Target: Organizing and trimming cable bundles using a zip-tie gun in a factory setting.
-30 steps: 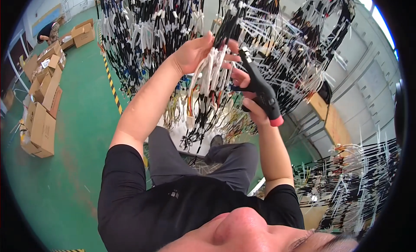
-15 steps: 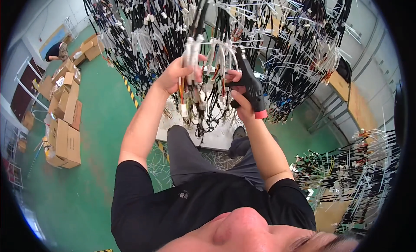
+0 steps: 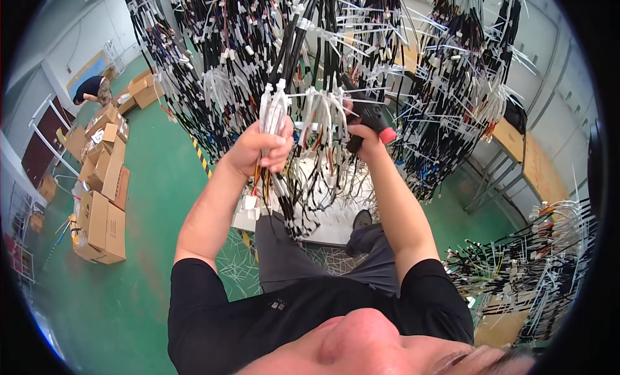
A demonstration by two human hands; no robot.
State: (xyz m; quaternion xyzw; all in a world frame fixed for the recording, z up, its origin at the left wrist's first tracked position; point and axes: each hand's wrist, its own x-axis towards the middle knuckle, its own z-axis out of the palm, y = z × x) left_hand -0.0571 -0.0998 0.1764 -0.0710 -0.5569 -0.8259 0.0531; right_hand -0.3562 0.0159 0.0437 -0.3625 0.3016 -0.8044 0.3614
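The person's left grip (image 3: 266, 149) is clenched round a white-sleeved wire bundle (image 3: 274, 107), which sticks out above it and dangles below. The right grip (image 3: 366, 140) wraps a black, red-ended tool (image 3: 369, 115). Pale wires (image 3: 321, 113) hang between; beyond, I see thick cable curtains (image 3: 240, 71).

The left hand (image 3: 263, 148) grips white-sleeved wires (image 3: 274, 110) while the right hand (image 3: 369, 142) holds a black tool (image 3: 370, 115).
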